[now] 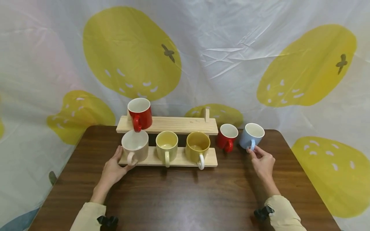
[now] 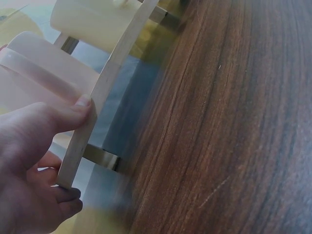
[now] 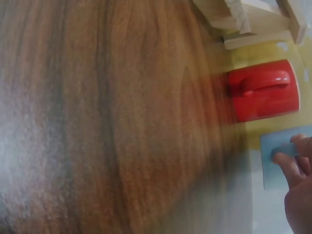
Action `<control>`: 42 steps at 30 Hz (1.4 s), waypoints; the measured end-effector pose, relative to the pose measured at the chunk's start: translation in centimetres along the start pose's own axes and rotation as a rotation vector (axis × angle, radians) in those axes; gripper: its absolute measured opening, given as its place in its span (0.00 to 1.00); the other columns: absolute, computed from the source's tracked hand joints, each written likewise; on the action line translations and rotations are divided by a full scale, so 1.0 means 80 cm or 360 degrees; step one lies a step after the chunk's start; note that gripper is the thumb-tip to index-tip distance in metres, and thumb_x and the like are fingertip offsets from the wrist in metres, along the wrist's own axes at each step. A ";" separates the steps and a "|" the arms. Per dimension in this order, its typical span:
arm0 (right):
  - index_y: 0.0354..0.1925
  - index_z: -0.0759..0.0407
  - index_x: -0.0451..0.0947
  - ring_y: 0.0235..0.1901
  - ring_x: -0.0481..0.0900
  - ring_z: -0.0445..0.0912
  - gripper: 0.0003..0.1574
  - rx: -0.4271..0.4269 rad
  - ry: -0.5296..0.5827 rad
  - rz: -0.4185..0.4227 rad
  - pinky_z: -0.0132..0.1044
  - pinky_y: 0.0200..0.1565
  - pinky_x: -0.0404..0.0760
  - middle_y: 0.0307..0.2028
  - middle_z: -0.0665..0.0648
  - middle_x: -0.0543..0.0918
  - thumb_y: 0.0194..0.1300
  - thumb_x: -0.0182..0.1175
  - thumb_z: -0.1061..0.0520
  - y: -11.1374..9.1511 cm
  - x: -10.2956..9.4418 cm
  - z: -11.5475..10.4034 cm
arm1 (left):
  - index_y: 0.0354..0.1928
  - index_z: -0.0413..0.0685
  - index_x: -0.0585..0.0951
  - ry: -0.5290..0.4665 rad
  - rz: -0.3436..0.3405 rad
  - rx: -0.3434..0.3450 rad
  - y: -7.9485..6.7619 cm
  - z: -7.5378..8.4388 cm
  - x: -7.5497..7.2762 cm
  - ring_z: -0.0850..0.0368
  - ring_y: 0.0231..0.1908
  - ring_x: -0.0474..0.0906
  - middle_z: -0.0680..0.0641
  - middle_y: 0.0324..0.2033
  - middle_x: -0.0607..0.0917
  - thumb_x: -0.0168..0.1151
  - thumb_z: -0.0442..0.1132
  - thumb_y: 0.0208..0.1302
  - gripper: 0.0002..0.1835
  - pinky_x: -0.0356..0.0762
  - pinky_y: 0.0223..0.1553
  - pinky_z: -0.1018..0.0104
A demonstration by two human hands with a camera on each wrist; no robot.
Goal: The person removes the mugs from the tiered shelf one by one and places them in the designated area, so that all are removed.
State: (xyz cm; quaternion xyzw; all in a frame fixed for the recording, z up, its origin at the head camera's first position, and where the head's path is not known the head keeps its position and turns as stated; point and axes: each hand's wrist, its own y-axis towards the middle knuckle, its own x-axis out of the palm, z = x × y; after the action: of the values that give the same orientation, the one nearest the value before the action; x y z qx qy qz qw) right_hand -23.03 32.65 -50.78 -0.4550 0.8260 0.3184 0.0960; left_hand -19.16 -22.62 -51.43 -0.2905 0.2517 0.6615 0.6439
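Note:
My left hand [image 1: 112, 170] grips the left end of the lower board of a two-tier wooden shelf [image 1: 180, 157]; in the left wrist view its thumb [image 2: 80, 109] lies along the front edge and other fingers reach beneath. Just beside the thumb stands a pale pink mug [image 1: 138, 152] on that board. On the far right, my right hand [image 1: 263, 163] pinches the handle of a light blue mug [image 1: 247, 138], which is upright with a white inside. Much of that mug falls outside the right wrist view. A small red mug [image 1: 222, 141] stands left of it.
A pale yellow mug [image 1: 170, 155] and a mustard mug [image 1: 192, 155] with a white handle share the lower board. One red mug [image 1: 146, 118] sits at the left of the upper board [image 1: 179, 123]. Behind the dark wooden table [image 1: 185, 199] hangs a lemon-print cloth [image 1: 214, 64].

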 end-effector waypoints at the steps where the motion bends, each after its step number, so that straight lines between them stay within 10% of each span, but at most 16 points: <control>1: 0.43 0.71 0.88 0.27 0.73 0.12 0.12 0.0001 -0.0012 -0.0002 0.09 0.30 0.71 0.35 0.71 0.89 0.59 0.73 0.66 -0.001 0.000 0.001 | 0.78 0.35 0.49 -0.0003 0.0002 0.0002 0.000 0.000 0.000 0.29 0.75 0.52 0.36 0.79 0.49 0.72 0.60 0.59 0.60 0.57 0.72 0.34; 42: 0.52 0.72 0.80 0.29 0.69 0.12 0.21 0.0206 -0.0153 -0.0210 0.08 0.34 0.71 0.47 0.73 0.87 0.63 0.69 0.62 0.007 -0.005 0.012 | 0.78 0.35 0.50 -0.0050 0.0029 0.0015 0.000 0.000 0.001 0.31 0.76 0.53 0.36 0.79 0.51 0.74 0.57 0.59 0.58 0.58 0.72 0.36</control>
State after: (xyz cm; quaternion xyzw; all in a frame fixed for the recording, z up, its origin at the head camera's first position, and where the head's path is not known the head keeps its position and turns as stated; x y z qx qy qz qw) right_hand -23.35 33.69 -51.10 -0.4855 0.8076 0.2787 0.1854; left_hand -19.14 -22.59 -51.47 -0.2746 0.2474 0.6706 0.6432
